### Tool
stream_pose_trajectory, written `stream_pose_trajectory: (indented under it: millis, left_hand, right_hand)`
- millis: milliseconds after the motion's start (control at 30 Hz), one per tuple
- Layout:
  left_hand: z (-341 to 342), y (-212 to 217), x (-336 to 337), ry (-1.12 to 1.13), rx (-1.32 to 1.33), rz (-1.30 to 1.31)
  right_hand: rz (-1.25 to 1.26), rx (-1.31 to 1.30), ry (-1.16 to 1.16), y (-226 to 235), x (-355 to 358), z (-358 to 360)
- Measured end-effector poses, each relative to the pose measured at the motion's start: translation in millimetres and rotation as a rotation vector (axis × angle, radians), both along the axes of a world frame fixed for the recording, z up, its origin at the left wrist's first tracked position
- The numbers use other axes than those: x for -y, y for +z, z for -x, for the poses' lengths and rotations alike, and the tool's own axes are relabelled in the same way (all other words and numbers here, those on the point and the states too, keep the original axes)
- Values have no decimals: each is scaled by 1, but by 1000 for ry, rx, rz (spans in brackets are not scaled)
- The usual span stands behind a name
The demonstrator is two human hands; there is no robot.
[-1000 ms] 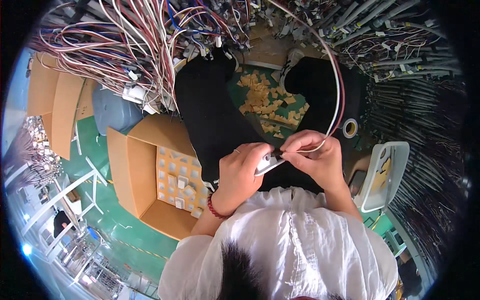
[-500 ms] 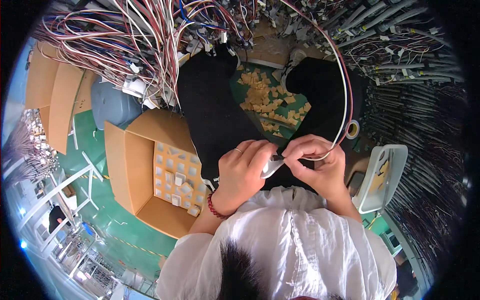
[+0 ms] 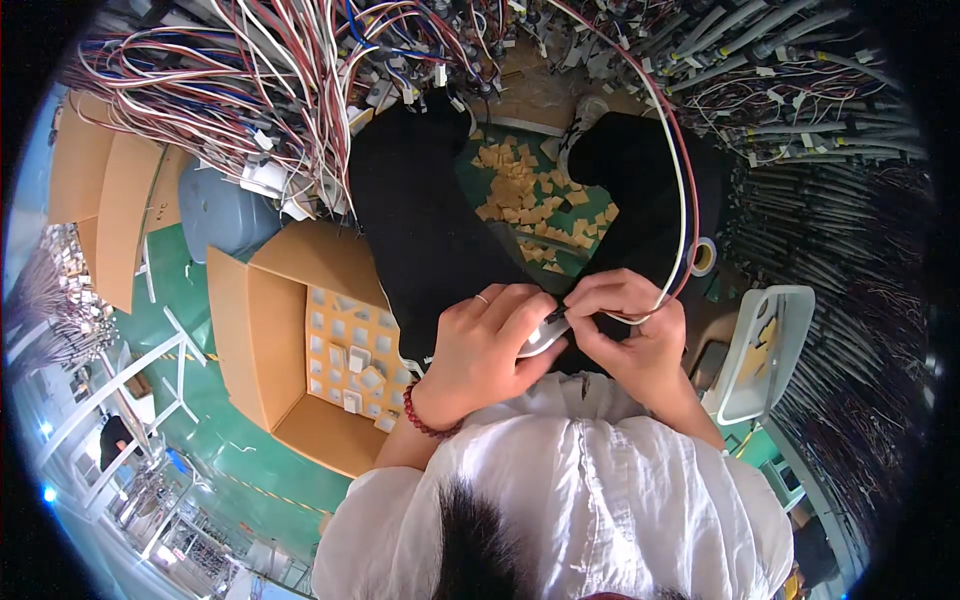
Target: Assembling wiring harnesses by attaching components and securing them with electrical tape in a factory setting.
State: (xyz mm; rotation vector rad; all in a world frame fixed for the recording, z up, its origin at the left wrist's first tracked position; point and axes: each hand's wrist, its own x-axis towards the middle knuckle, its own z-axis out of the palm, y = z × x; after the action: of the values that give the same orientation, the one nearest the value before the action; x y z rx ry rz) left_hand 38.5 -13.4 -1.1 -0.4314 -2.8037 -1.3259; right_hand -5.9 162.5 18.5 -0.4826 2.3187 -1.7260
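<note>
Over my lap, my left hand (image 3: 487, 345) is closed round a small white plastic housing (image 3: 543, 338). A dark part shows at the end of the housing, facing the other hand. My right hand (image 3: 640, 335) pinches the end of a cable of white and dark red wires (image 3: 690, 200), close against that dark part. From there the wires arch up and away toward the far bundles. The fingertips hide where wire and housing meet, so I cannot tell whether they are joined.
At left stands an open cardboard box (image 3: 255, 350) with white pieces in a divider. A grey-blue stool (image 3: 225, 210) is behind it. Wire bundles (image 3: 220, 90) hang far left; grey cables (image 3: 820, 220) crowd the right, near a white bin (image 3: 765, 350) and tape roll (image 3: 705, 257). Paper scraps (image 3: 525, 190) litter the floor.
My left thumb has shifted forward along the white housing, and the housing has turned slightly. My right hand stays close to it, with its fingers slightly shifted.
</note>
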Motion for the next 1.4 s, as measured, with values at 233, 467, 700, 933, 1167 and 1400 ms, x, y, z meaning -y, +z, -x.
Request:
stream_pose_trajectory:
  millis: [233, 467, 700, 933, 1167, 1400]
  left_hand:
    - [-5, -14, 1, -2, -124, 53]
    - [-4, -11, 0, -10, -71, 19]
    - [-3, -6, 8, -94, 64, -62]
    - [-6, -2, 13, -137, 242, -210]
    - [-6, -5, 11, -148, 312, -182]
    - [-8, -27, 3, -13, 197, -475]
  right_hand:
    - [60, 70, 65, -3, -8, 2]
    - [39, 61, 130, -2, -10, 6]
    - [5, -67, 131, -4, -6, 0]
    - [20, -37, 97, -3, -5, -3]
    - [-27, 40, 262, 1, -13, 4]
    - [100, 340, 281, -13, -20, 19]
